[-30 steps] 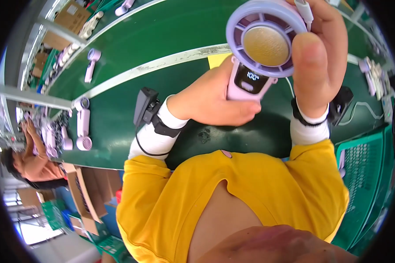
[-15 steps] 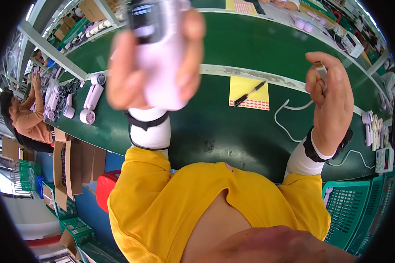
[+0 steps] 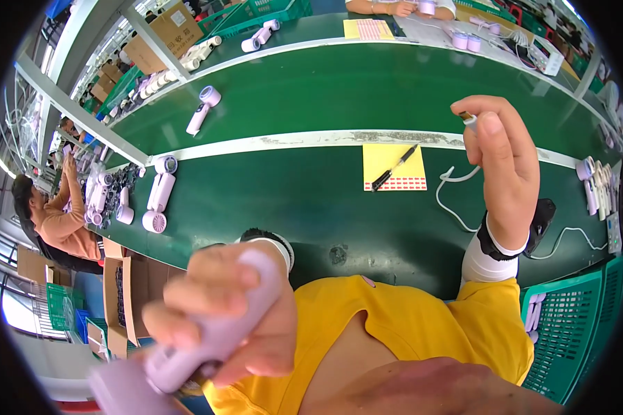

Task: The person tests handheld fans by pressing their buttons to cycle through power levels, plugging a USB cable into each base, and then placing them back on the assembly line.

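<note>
My left hand (image 3: 208, 294) is wrapped round a light purple handheld fan (image 3: 218, 337), low at the left and close in front of my body. The fan is tilted, its head pointing down to the lower left and blurred. Over the bench at the right, my right hand (image 3: 509, 166) pinches a small plug (image 3: 468, 119) with a metal tip. A white cable (image 3: 441, 200) lies on the green bench (image 3: 291, 187) beside that hand; its join to the plug is hidden by my fingers.
A yellow pad (image 3: 394, 166) with a black pen (image 3: 394, 168) on it lies mid-bench. Purple fans (image 3: 160, 192) stand at the left, another fan (image 3: 202, 111) behind the white ledge. A green basket (image 3: 567, 325) is at the lower right. A co-worker (image 3: 62, 214) sits at far left.
My left hand has brought the fan down from high in front of me to the lower left, tipping its head downward. My right hand, still pinching the plug, has shifted slightly left.
</note>
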Motion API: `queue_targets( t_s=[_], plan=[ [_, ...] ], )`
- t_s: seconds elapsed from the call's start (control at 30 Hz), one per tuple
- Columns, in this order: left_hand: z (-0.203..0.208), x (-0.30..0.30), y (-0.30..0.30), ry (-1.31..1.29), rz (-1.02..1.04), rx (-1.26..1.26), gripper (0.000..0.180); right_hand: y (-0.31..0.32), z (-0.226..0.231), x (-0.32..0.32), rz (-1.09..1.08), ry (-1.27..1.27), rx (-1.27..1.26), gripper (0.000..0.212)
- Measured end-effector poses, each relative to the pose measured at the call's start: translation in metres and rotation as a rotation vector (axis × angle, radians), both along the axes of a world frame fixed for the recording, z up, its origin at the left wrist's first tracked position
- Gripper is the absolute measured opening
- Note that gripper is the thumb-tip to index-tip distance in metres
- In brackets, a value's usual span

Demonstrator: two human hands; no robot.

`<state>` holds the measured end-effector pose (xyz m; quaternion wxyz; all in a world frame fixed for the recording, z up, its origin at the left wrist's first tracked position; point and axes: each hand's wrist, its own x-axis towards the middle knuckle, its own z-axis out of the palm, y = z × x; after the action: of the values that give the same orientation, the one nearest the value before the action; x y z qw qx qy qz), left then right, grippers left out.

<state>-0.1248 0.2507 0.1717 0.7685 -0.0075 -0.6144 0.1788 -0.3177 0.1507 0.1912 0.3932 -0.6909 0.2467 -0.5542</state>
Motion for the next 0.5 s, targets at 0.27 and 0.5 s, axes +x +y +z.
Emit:
queue_targets(
  t_s=[0.27, 0.5],
  plan=[
    [0.002, -0.013, 0.004, 0.065, -0.156, 0.071, 0.043, -0.007, -0.004, 0.007, -0.012, 0.090, -0.116, 0.021],
    [0.001, -0.017, 0.004, 0.230, -0.304, 0.198, 0.041, -0.012, -0.011, 0.008, -0.086, 0.037, -0.292, 0.018]
  ],
)
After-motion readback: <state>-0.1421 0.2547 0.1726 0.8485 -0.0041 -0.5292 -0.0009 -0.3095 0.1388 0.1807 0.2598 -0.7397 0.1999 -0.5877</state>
